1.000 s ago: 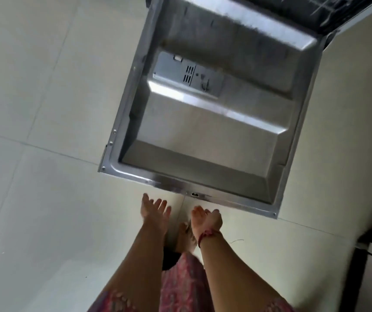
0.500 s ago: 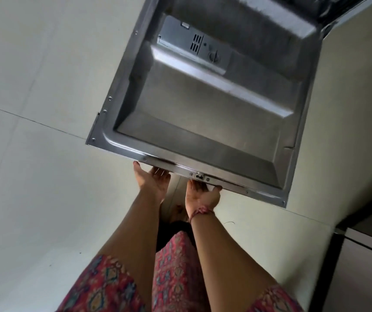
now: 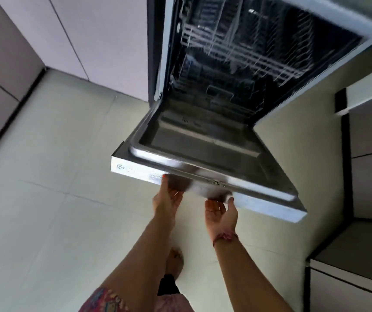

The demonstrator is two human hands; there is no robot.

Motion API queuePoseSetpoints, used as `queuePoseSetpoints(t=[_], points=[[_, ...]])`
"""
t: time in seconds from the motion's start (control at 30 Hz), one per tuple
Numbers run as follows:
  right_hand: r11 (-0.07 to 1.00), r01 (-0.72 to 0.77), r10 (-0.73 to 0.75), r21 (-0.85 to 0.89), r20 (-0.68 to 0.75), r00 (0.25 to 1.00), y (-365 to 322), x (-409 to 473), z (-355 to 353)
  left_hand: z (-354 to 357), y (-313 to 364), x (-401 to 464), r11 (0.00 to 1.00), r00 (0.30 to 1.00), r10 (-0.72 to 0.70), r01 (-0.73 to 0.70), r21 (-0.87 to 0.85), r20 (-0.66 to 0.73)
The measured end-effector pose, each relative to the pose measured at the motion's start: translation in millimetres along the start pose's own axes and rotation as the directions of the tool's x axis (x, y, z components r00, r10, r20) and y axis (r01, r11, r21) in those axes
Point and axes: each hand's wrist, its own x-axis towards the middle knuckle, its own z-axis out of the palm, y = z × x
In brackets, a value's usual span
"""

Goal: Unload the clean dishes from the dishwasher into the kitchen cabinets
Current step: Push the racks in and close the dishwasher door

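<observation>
Both palms up under the door (image 3: 203, 154) lip at six o'clock: left hand (image 3: 168, 198) touching, right hand (image 3: 222, 212) open. Lift evenly. Racks (image 3: 236, 48) at twelve; dishes indiscernible.

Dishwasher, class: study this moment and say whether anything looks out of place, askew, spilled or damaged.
Nothing stands out. The dishwasher door is part open, with the left hand and right hand under its front edge. The wire racks sit inside, blurred, so their contents cannot be told. The tiled floor shows no spill.
</observation>
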Motion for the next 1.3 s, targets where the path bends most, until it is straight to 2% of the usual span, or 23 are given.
queuePoseSetpoints(t=[0.13, 0.2, 0.27, 0.37, 0.47, 0.53, 0.63, 0.7, 0.8, 0.87, 0.97, 1.07, 1.1, 1.23, 1.27, 1.3], points=[[1.000, 0.001, 0.000, -0.008, 0.109, 0.994, -35, -32, 34, 33, 42, -36, 0.950, 0.988, 0.111, -0.136, 0.281, 0.103], [1.000, 0.014, -0.014, 0.000, 0.147, 0.989, -53, -45, 54, 49, 59, -47, 0.837, 0.963, 0.193, -0.262, 0.480, 0.188], [1.000, 0.024, -0.027, 0.020, 0.179, 0.984, -69, -53, 75, 68, 75, -57, 0.629, 0.919, 0.264, -0.393, 0.670, 0.292], [0.998, 0.064, -0.061, -0.008, 0.243, 0.968, -95, -61, 104, 97, 101, -66, 0.308, 0.861, 0.325, -0.487, 0.817, 0.391], [0.984, 0.147, -0.108, -0.101, 0.323, 0.940, -124, -68, 138, 125, 129, -69, -0.017, 0.754, 0.408, -0.558, 0.830, 0.515], [0.958, 0.225, -0.140, -0.178, 0.394, 0.908, -144, -69, 164, 146, 144, -71, -0.174, 0.667, 0.456, -0.583, 0.794, 0.590], [0.890, 0.348, -0.195, -0.293, 0.445, 0.874, -165, -65, 199, 176, 162, -75, -0.403, 0.525, 0.528, -0.536, 0.741, 0.668], [0.761, 0.480, -0.273, -0.436, 0.456, 0.847, -178, -57, 222, 200, 172, -78, -0.513, 0.454, 0.542, -0.489, 0.706, 0.707], [0.401, 0.664, -0.424, -0.631, 0.514, 0.745, -193, -44, 254, 233, 187, -81, -0.589, 0.392, 0.549, -0.445, 0.674, 0.738], [0.152, 0.709, -0.498, -0.689, 0.566, 0.657, -206, -39, 274, 257, 200, -80, -0.619, 0.336, 0.554, -0.445, 0.647, 0.761], [-0.156, 0.655, -0.590, -0.740, 0.601, 0.539, -230, -32, 298, 292, 220, -75, -0.705, 0.289, 0.518, -0.390, 0.593, 0.805], [-0.512, 0.451, -0.598, -0.731, 0.681, 0.423, -252, -21, 315, 324, 242, -65, -0.764, 0.307, 0.458, -0.343, 0.546, 0.834], [-0.584, 0.397, -0.608, -0.708, 0.705, 0.364, -256, -16, 319, 332, 249, -61, -0.788, 0.323, 0.433, -0.318, 0.528, 0.841], [-0.659, 0.399, -0.653, -0.637, 0.748, 0.115, -279, -3, 348, 357, 278, -46, -0.855, 0.365, 0.357, -0.244, 0.459, 0.860], [-0.705, 0.390, -0.611, -0.593, 0.786, 0.089, -287, 2, 354, 362, 284, -43, -0.862, 0.372, 0.346, -0.235, 0.448, 0.861], [-0.744, 0.383, -0.555, -0.548, 0.825, 0.102, -296, 5, 359, 368, 289, -42, -0.871, 0.378, 0.331, -0.230, 0.434, 0.865]])
